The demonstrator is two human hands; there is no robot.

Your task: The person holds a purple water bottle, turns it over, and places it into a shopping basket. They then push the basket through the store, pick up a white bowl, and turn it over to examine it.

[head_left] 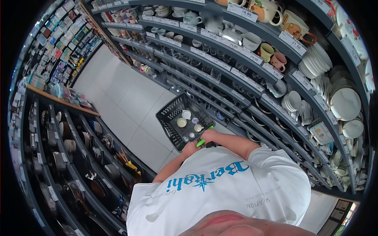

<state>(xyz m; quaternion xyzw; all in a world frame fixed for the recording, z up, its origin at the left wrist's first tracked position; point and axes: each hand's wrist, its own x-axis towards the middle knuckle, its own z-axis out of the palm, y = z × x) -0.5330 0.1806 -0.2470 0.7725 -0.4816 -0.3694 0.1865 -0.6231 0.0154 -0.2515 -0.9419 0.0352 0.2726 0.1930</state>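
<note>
Head view suggests transporting the basket (167, 125), left hand (191, 148) and right hand (209, 136) apparently grasping its green handle (201, 142), partly hidden, so next keep the cups (181, 122) steady.

Pale grey floor tiles (124, 104) with thin joints run down a shop aisle, brightly lit. Along the right stands tall, dark grey tiered shelving (239, 103), its edges lined with white rectangular price labels (243, 13) and its tiers stocked with crockery and glassware. Along the left, dark shelving with slanting tiers (73, 173) carries cookware. Light-brown wooden trim (63, 100) caps its far end; beyond rises a display wall of small colourful packages (59, 41).
</note>
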